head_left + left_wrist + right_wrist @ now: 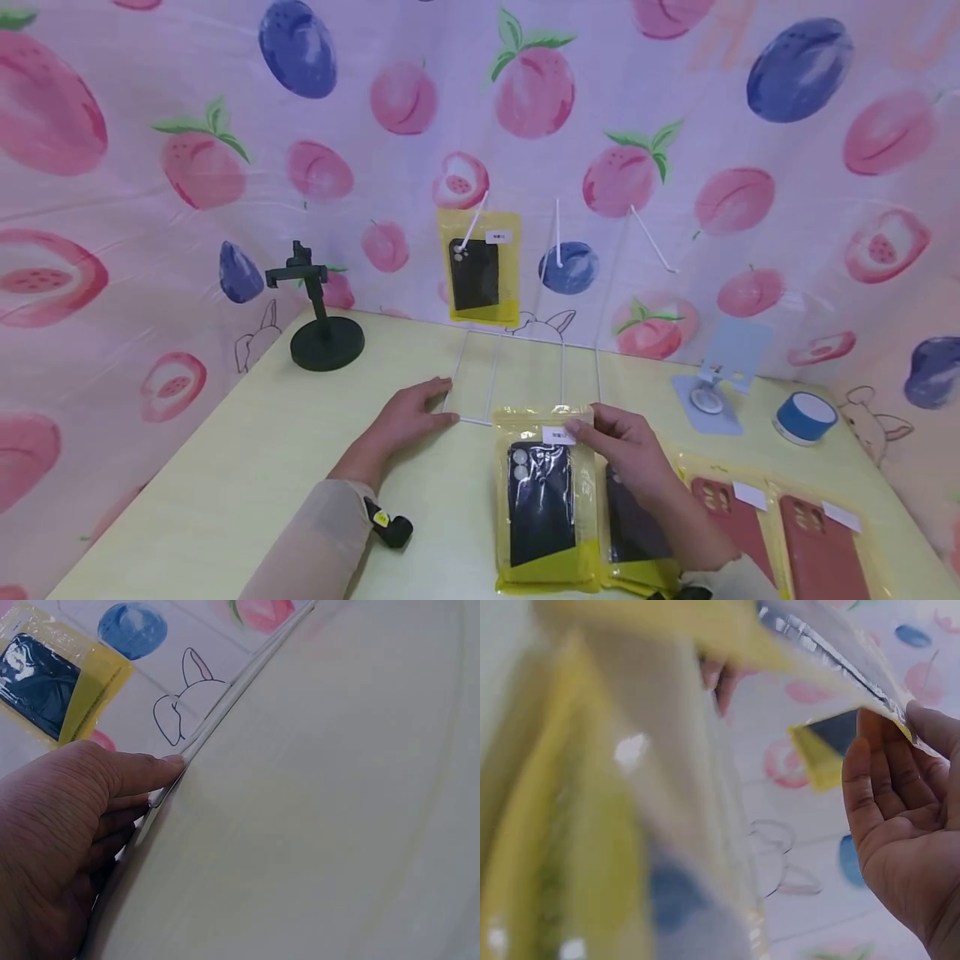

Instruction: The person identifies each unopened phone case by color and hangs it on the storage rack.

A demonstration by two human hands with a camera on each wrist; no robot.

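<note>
My right hand pinches the upper right corner of a clear-and-yellow bag holding a black phone case. In the right wrist view, the bag's edge sits between the thumb and fingers of the right hand. My left hand is at the left side of a white wire display rack, thumb near its front corner. The left wrist view shows the thumb and fingers of the left hand around the rack's wire. Another bagged black case hangs from the rack's left hook.
Two more hooks stick out to the right. Beside the held bag lies another bagged dark case, then two bagged red cases. A black phone stand is at back left; a pale folding stand and blue round speaker at right.
</note>
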